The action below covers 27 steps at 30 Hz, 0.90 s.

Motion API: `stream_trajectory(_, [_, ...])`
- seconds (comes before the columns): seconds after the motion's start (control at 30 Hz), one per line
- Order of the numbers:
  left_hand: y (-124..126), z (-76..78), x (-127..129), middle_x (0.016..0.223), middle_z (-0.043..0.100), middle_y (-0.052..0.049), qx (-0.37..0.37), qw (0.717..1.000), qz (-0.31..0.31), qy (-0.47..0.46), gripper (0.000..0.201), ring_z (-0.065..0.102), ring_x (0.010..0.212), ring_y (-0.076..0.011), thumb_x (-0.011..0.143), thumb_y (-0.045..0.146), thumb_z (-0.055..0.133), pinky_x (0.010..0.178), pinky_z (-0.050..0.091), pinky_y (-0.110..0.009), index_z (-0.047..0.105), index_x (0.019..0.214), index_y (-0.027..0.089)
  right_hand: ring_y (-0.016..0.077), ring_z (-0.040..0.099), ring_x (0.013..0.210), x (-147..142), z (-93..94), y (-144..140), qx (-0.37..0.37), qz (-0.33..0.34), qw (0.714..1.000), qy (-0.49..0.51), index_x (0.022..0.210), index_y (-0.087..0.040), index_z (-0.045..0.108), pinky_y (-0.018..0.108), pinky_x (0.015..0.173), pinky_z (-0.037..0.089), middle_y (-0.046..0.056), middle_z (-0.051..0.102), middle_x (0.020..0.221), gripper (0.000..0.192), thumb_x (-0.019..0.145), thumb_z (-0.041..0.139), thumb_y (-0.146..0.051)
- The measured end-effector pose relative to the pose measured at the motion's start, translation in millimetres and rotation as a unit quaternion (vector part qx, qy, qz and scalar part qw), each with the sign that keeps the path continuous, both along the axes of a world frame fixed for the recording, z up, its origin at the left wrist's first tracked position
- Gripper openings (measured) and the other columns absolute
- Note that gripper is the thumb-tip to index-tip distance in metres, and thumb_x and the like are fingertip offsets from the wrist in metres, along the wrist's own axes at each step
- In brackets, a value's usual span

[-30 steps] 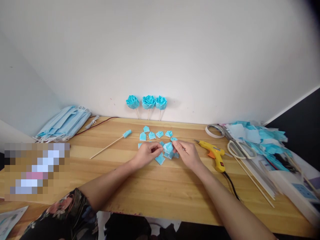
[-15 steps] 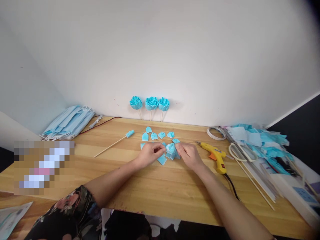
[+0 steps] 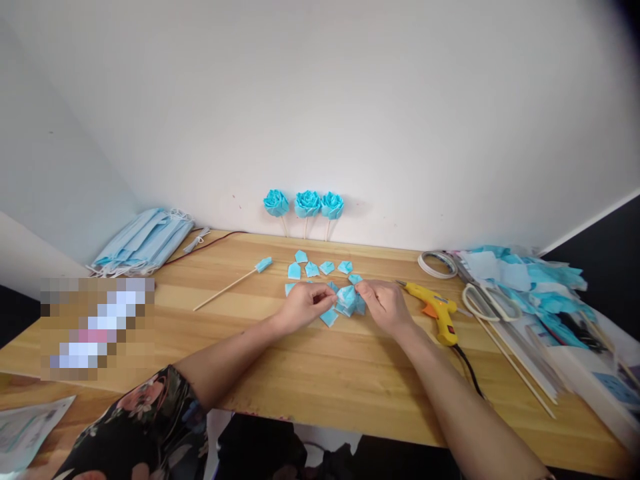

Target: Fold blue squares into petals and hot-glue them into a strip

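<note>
Between my hands is a blue fabric petal (image 3: 346, 295), folded like the pieces cut from face masks. My left hand (image 3: 306, 307) pinches its left edge with thumb and forefinger. On the other side, my right hand (image 3: 384, 303) grips the right edge, fingers closed. Below and behind it lie more blue petals (image 3: 329, 317), partly covered by my hands. Several loose petals (image 3: 312, 269) are spread on the table just beyond. To the left rests a wooden stick with a rolled blue tip (image 3: 225, 289).
Three blue fabric roses (image 3: 307, 204) on sticks lean against the wall. A yellow glue gun (image 3: 436, 310) lies right of my hands, its cord running forward. Farther right are tape (image 3: 437, 265), scissors (image 3: 493, 303) and blue scraps (image 3: 543, 280). Face masks (image 3: 143, 241) are piled at the back left.
The whole view has shifted slightly, so things appear a little farther right. Both hands stay at the same petal, with only slight finger movement.
</note>
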<state>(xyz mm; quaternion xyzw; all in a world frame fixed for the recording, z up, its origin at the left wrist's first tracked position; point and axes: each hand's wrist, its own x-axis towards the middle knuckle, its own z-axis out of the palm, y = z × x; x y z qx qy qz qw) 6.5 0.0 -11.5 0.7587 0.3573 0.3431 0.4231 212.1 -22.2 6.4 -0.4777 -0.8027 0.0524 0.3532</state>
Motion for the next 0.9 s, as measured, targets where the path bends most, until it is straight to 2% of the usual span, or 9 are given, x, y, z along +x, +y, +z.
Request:
stream_trajectory(0.3, [0.2,-0.8,-0.5,0.058,0.051,0.002,0.01,1.0,-0.002,0.009,0.023,0.039,0.054,-0.0079,0.084,0.03,0.053,0.05,0.028,-0.02,0.064,0.071,0.014,0.0128,0.043,0.048,1.7,-0.9,-0.2,-0.026,-0.012,1.0,-0.009,0.054,-0.02,0.049,0.028,0.052,0.029,0.001,0.049,0.05,0.051,0.097,0.031,-0.04])
stream_trajectory(0.5, [2.3,-4.8,-1.2,0.06,0.052,0.002,0.008,1.0,-0.004,0.016,0.024,0.04,0.055,-0.0078,0.085,0.029,0.052,0.051,0.029,-0.02,0.064,0.071,0.013,0.0127,0.049,0.052,-0.6,2.7,-1.5,-0.033,-0.006,0.999,-0.012,0.071,-0.02,0.061,0.026,0.056,0.034,-0.001,0.057,0.057,0.034,0.093,0.044,-0.038])
stream_trajectory(0.63, [2.3,-6.8,-1.3,0.061,0.054,0.002,0.006,1.0,0.0,0.02,0.025,0.041,0.055,-0.0081,0.084,0.03,0.052,0.052,0.03,-0.02,0.064,0.072,0.013,0.0125,0.05,0.05,-1.9,1.8,-2.0,-0.014,-0.023,1.0,-0.015,0.071,-0.02,0.062,0.025,0.054,0.034,-0.001,0.057,0.055,0.03,0.092,0.047,-0.036])
stream_trajectory(0.9, [1.5,1.7,-1.4,0.063,0.057,0.001,0.008,0.999,0.02,0.026,0.024,0.043,0.056,-0.0084,0.084,0.03,0.053,0.053,0.032,-0.021,0.065,0.073,0.013,0.0122,0.05,0.049,-1.1,0.6,-2.8,-0.023,-0.05,0.998,0.004,0.074,-0.021,0.061,0.025,0.054,0.034,-0.001,0.059,0.057,0.029,0.092,0.045,-0.037])
